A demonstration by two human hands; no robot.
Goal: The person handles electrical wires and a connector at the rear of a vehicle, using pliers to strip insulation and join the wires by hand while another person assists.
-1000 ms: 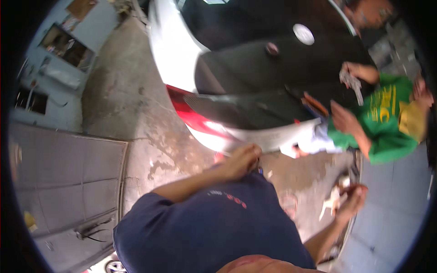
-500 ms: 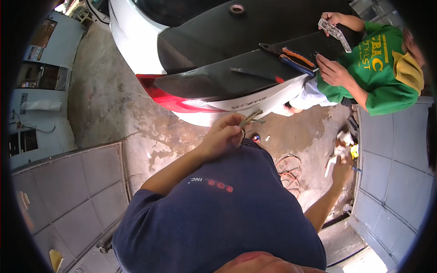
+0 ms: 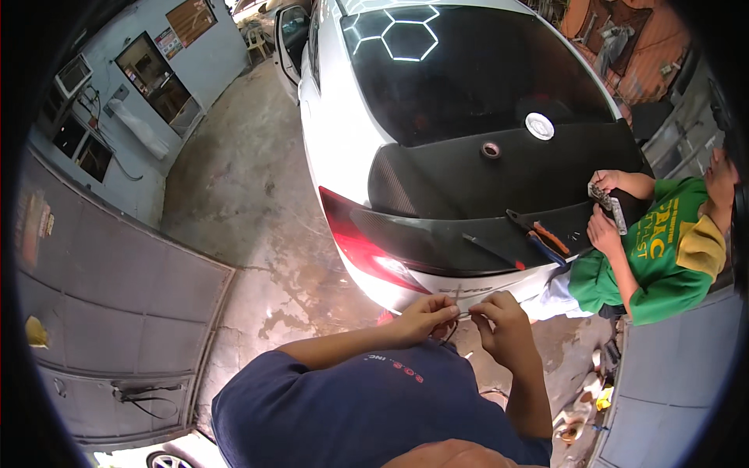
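Both my hands meet in front of my chest, just short of the white car's rear bumper. Pinched in my left hand (image 3: 426, 320) is one end of a thin wire (image 3: 463, 314), with a dark strand hanging below the fingers. The fingertips of my right hand (image 3: 503, 326) are closed on the wire's other side. How the strands join is too small to tell. On the dark trunk lid (image 3: 437, 183) beyond lie pliers (image 3: 544, 240) with one orange and one blue handle, and a slim dark tool (image 3: 488, 248).
At the right, a co-worker in a green shirt (image 3: 663, 234) leans at the trunk, both hands on a narrow clear-and-silver part (image 3: 612, 204). A tape roll (image 3: 490, 150) and a white round disc (image 3: 539, 126) rest farther up the car. Grey metal gates (image 3: 117, 304) stand left and right.
My right hand has risen from low at the right to join the left at the wire. The view has tilted up toward the car. The co-worker's hands have come together on the narrow part.
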